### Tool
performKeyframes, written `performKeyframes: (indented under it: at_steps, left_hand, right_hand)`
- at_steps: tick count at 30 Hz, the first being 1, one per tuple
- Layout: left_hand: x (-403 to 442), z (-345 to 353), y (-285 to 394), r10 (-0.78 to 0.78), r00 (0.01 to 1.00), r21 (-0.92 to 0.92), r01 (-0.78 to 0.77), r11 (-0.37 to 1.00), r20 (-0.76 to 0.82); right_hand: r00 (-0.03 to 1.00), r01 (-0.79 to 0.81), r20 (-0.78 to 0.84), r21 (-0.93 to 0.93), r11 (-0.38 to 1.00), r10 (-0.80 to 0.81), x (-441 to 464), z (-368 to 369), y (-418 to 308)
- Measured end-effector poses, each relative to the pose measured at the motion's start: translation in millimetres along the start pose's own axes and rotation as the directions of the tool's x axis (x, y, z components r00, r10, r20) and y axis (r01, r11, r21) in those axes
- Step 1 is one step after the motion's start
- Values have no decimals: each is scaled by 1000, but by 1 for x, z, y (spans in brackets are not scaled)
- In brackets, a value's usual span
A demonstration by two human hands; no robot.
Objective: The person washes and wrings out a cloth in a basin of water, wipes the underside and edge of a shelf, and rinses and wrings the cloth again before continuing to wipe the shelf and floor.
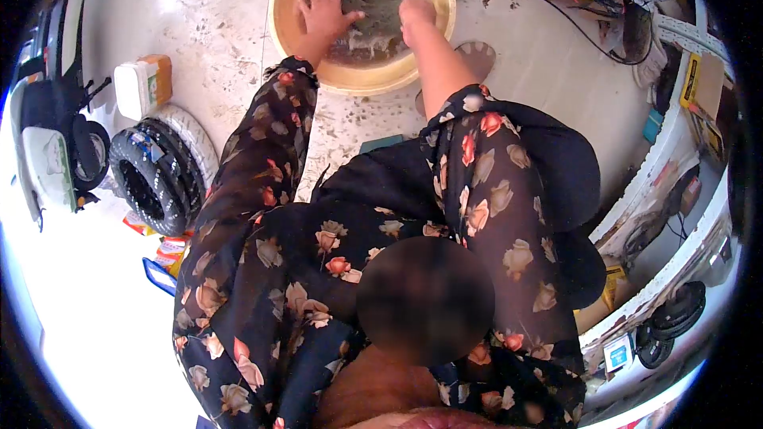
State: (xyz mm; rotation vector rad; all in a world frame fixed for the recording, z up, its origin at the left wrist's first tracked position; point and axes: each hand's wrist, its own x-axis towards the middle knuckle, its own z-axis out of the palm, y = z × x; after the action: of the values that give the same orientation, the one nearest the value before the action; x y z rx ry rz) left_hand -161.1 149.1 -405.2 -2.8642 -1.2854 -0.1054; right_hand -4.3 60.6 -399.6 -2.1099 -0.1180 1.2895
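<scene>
A round yellow basin [283,46] stands on the floor at the top of the head view. Murky grey-brown water [373,48] with foam or pale streaks fills much of it, and something dark and greenish shows in the middle, too unclear to name. My left hand [326,12] is over the basin's left side, fingers spread apart, with nothing visible in it. On the right side, my right hand [417,16] is closed, its fingers curled down at the water. Whatever it may grip is hidden.
Stacked black tyres [155,175] and a white-and-tan tub [143,86] are on the left, near a scooter [60,143]. A black cable with a plug [556,12] crosses the floor at upper right. White shelves [660,175] with assorted goods curve along the right.
</scene>
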Motion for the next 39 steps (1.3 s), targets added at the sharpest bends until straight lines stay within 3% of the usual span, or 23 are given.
performKeyframes:
  at_steps: [1,3,5,6,8,9,12,14,15,16,18,22,23,26,29,32,33,36,37,39]
  left_hand:
    - [-3,3,3,-2,980,14,0,1000,197]
    - [-9,18,6,-17,833,42,-8,999,553]
    - [0,21,3,-7,713,-80,88,993,701]
    - [4,22,0,10,642,-131,140,981,767]
    - [4,-6,-1,178,846,-347,8,938,502]
    - [4,-22,-3,241,910,-430,-79,899,338]
    - [6,-67,-8,241,964,-755,-70,651,118]
    - [8,-118,-7,124,939,-892,256,373,321]
    - [11,-141,-6,94,900,-893,402,202,426]
    - [15,-153,-8,77,899,-902,428,51,431]
    - [20,-173,-13,48,893,-859,445,-253,448]
    - [33,-166,-39,-41,866,-725,391,-567,499]
    - [36,-166,-41,-22,880,-715,371,-592,474]
    - [40,-162,-38,-121,894,-719,260,-645,432]
    - [34,-166,-17,-205,946,-846,113,-522,253]
    - [23,-173,8,-273,928,-882,104,-459,252]
    - [21,-159,2,-235,968,-994,68,-88,87]
    - [7,-153,12,-231,968,-957,158,242,101]
    - [3,-140,7,-112,990,-792,-3,611,-90]
    - [-11,-147,19,70,985,-535,-146,832,-159]
  right_hand:
    - [991,-134,-2,155,979,136,-26,-9,-21]
    - [982,163,-78,-75,984,-169,36,17,13]
    - [923,339,-42,-385,858,-383,31,10,7]
    - [935,328,-56,-236,915,-350,8,2,-6]
    - [959,281,-66,83,956,-276,-23,-6,-23]
    - [963,267,-21,134,954,-267,-28,-8,-29]
    - [938,267,145,281,922,-316,-32,-2,-33]
    - [859,325,260,390,861,-442,-23,8,-31]
    - [860,272,300,417,867,-414,-33,6,-39]
    - [857,217,341,441,871,-386,-51,1,-51]
    - [851,140,382,496,857,-360,-62,2,-61]
    - [812,39,459,573,818,-360,-65,3,-70]
    - [791,8,496,578,816,-359,-69,1,-74]
    - [865,29,442,430,902,-239,-107,-16,-89]
    - [811,-103,515,593,799,-278,-76,0,-75]
    - [802,-120,506,657,744,-318,-85,-1,-81]
    - [796,-163,517,686,709,-316,-90,-3,-81]
    - [570,-412,679,724,554,-463,-82,-5,-78]
    - [563,-493,697,715,496,-445,-80,-7,-77]
    - [589,-489,694,713,503,-413,-79,-4,-77]
